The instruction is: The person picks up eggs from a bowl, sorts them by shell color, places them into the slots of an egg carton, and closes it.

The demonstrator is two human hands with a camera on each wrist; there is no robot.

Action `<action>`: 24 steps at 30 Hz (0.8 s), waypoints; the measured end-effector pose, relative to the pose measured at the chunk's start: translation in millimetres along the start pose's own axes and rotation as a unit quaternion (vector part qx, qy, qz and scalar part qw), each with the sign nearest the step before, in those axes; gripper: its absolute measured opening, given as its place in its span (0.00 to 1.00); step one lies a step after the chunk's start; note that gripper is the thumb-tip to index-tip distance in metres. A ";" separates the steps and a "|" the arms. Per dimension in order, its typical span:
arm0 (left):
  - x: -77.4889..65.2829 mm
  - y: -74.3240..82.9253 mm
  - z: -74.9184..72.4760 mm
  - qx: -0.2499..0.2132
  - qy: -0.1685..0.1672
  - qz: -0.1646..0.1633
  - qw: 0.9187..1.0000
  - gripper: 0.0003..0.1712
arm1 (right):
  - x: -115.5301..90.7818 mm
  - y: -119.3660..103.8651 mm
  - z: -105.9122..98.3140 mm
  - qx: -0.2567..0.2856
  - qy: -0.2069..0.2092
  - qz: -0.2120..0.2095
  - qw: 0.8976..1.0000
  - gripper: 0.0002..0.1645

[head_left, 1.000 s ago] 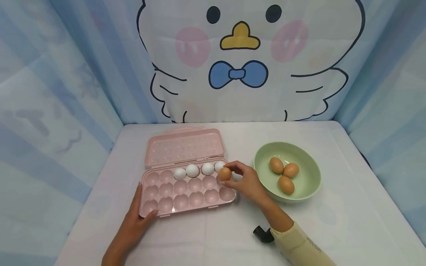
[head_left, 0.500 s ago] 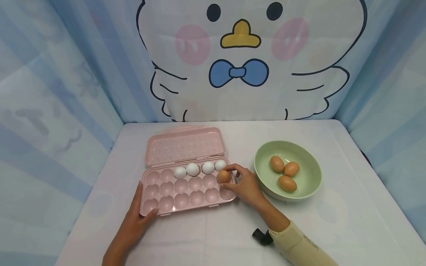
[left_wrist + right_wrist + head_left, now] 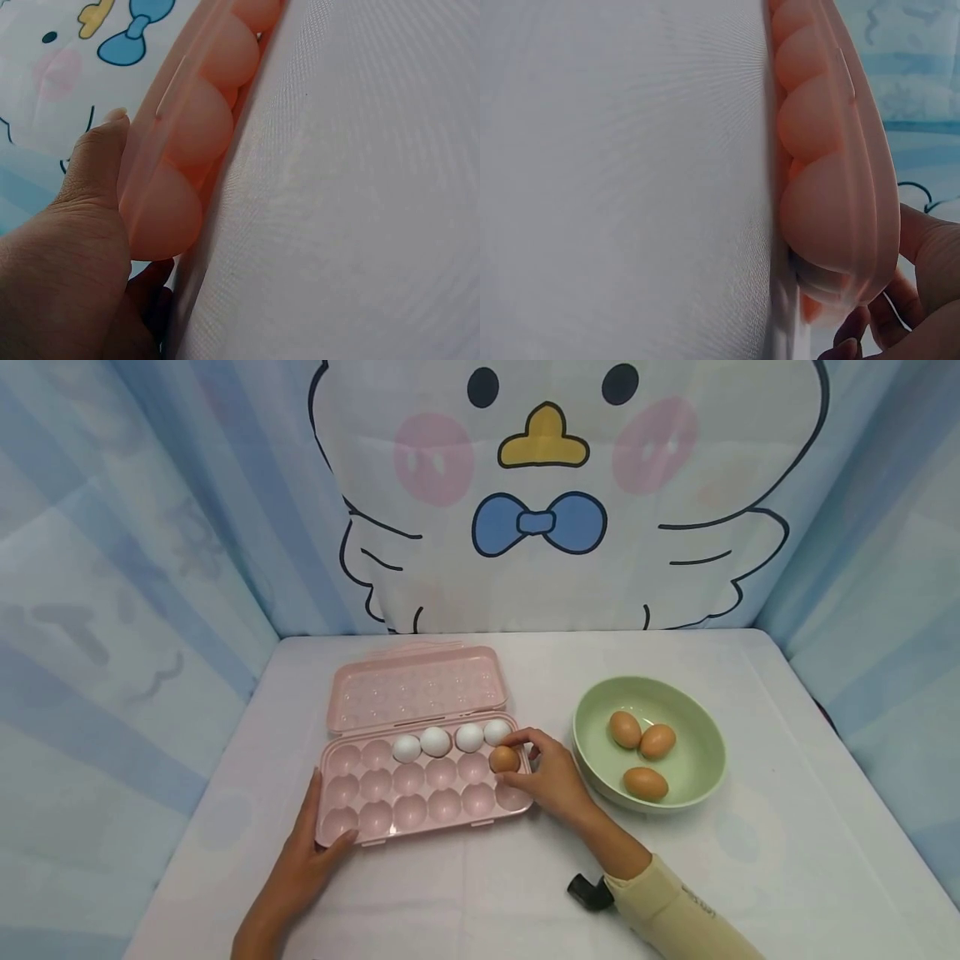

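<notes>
A pink egg tray (image 3: pixel 408 815) lies open on the table, its lid tipped back behind it. Several white eggs (image 3: pixel 435 742) sit in its back row. At the tray's front left corner, my left hand (image 3: pixel 306 852) holds it, thumb along the front rim and fingers on the left side; the left wrist view shows that thumb on the pink rim. My right hand (image 3: pixel 555 781) pinches a brown egg (image 3: pixel 504 759) between thumb and fingers, at the right-end cup of the middle row. In the right wrist view the tray's end hides this egg.
To the right of the tray stands a green bowl (image 3: pixel 697 777) with several brown eggs in it, not crowded. The open lid (image 3: pixel 417 692) leans toward the cartoon curtain (image 3: pixel 536 585). A black object (image 3: pixel 590 892) juts from the right sleeve.
My right hand has brought the brown egg slightly left and down to the middle-row cup. In the bowl, the front brown egg has rolled and turned sideways. The left hand keeps its place.
</notes>
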State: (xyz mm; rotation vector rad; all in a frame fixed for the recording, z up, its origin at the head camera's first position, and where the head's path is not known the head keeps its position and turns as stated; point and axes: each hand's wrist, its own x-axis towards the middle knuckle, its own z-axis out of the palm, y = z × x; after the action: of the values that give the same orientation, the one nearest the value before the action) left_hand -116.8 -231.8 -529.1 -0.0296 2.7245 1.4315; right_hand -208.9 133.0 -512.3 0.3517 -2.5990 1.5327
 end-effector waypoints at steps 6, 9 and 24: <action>0.3 -0.8 0.2 -0.005 -0.002 -0.002 1.000 0.62 | -0.1 -1.7 -1.7 0.006 0.006 0.005 1.000 0.27; 0.5 -0.5 -0.4 -0.002 -0.001 -0.001 1.000 0.62 | 0.2 -4.2 -4.7 0.019 0.010 0.000 1.000 0.26; 1.2 -1.7 0.3 0.005 -0.001 -0.003 1.000 0.63 | -3.7 -27.0 -44.3 0.092 -0.027 -0.022 0.995 0.22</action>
State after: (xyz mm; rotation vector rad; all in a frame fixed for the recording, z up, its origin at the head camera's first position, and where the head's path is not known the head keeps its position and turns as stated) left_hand -118.0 -232.6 -530.7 -0.0373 2.7280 1.4150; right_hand -199.8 159.7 -468.7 0.4696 -2.4753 1.7761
